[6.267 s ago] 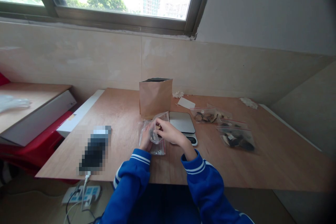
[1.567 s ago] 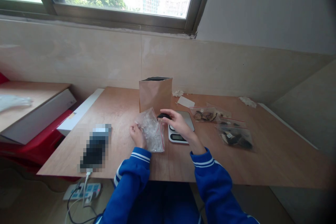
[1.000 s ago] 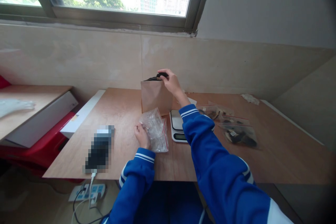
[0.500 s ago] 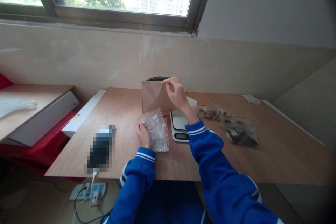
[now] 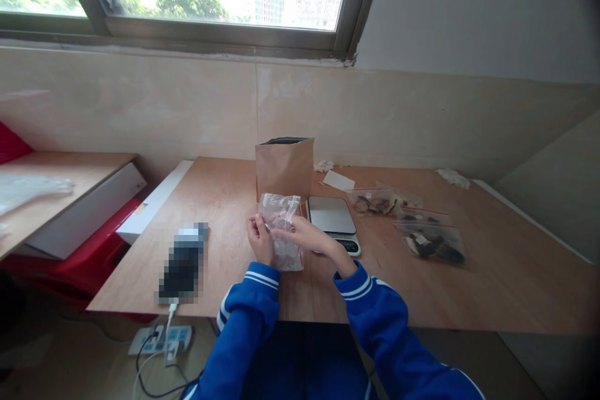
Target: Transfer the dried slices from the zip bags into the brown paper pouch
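Observation:
My left hand (image 5: pixel 260 239) is closed on the left edge of a clear plastic zip bag (image 5: pixel 289 257) with a red seal line, held just above the table. My right hand (image 5: pixel 302 232) has come to the same bag from the right. Its fingers are drawn together at the bag's middle, partly behind or inside the shiny film, and what they hold is hidden. Behind the bag stands an upright brown kraft pouch (image 5: pixel 284 165), its dark mouth open at the top. A kitchen scale (image 5: pixel 332 215) with a lit display lies beside my right hand.
Zip bags of dried slices (image 5: pixel 377 203) and of dark pieces (image 5: pixel 434 244) lie at the right. A white card (image 5: pixel 339 180) and crumpled tissue (image 5: pixel 323 166) are behind the scale. A blurred-out phone-like device (image 5: pixel 182 265) with a cable rests at the left. A power strip (image 5: pixel 160 340) lies below.
My right hand has moved down from the kraft pouch's rim to the plastic bag. The scale's display has come into fuller view. My left hand stays on the bag.

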The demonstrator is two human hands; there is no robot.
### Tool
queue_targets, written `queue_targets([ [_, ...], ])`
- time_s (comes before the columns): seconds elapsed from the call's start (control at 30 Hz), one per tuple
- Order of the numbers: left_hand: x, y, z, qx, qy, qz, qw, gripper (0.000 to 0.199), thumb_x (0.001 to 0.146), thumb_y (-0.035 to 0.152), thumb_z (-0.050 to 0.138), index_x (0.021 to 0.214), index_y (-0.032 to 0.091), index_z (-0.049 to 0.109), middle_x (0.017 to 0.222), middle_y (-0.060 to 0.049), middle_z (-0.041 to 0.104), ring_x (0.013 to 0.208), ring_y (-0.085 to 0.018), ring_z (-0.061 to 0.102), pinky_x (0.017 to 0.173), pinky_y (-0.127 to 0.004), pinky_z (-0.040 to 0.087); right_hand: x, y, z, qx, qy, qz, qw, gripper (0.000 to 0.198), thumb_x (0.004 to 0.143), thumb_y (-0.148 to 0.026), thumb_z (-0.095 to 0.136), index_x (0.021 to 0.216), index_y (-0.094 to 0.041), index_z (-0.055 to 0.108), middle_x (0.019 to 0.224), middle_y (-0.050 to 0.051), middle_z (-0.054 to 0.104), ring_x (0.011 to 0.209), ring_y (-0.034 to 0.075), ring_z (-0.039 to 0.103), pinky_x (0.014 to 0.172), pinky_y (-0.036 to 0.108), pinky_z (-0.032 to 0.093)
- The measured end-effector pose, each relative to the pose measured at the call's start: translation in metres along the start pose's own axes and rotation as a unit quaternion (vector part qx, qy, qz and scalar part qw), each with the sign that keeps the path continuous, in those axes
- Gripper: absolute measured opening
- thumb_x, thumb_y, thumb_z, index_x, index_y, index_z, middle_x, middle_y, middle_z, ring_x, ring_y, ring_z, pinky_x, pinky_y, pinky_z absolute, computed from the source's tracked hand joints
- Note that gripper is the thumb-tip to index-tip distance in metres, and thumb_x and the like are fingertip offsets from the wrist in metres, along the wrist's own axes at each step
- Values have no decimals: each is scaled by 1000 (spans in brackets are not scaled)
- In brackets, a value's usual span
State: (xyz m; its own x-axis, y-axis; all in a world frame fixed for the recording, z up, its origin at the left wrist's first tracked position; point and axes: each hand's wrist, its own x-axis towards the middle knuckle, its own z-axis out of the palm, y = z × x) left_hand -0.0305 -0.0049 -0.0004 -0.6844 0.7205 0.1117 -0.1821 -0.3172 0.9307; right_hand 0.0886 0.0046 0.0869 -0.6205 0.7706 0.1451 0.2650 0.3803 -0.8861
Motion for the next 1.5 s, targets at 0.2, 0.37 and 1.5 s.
queue_targets([
  [0.2, -3, -1, 1, -31, -22, -21, 999, 43, 83, 63, 54, 83, 20, 52, 72, 2, 54, 67, -13, 53, 64, -25, 43, -2, 9, 4, 23, -44, 3, 999, 41, 83, -37, 66, 121, -22, 59, 105, 5, 68, 94, 23, 64, 86, 35, 51],
  [0.37, -2, -6, 2, -3, -53, -18, 998, 40, 84, 59, 55, 77, 19, 54, 72, 2, 54, 70, -14, 52, 67, -25, 43, -6, 20, 2, 74, -24, 10, 997, 32, 80, -32, 68, 110, -21, 63, 106, 5, 67, 93, 21, 64, 85, 33, 51],
  [1.5, 8, -15, -2, 85, 2, -17, 996, 35, 89, 50, 51, 73, 18, 53, 68, 2, 53, 70, -15, 52, 71, -28, 41, 132, -33, -79, -234, 284, -189, 910, 31, 91, -13, 42, 99, -22, 70, 104, 5, 72, 101, 21, 63, 97, 36, 44],
])
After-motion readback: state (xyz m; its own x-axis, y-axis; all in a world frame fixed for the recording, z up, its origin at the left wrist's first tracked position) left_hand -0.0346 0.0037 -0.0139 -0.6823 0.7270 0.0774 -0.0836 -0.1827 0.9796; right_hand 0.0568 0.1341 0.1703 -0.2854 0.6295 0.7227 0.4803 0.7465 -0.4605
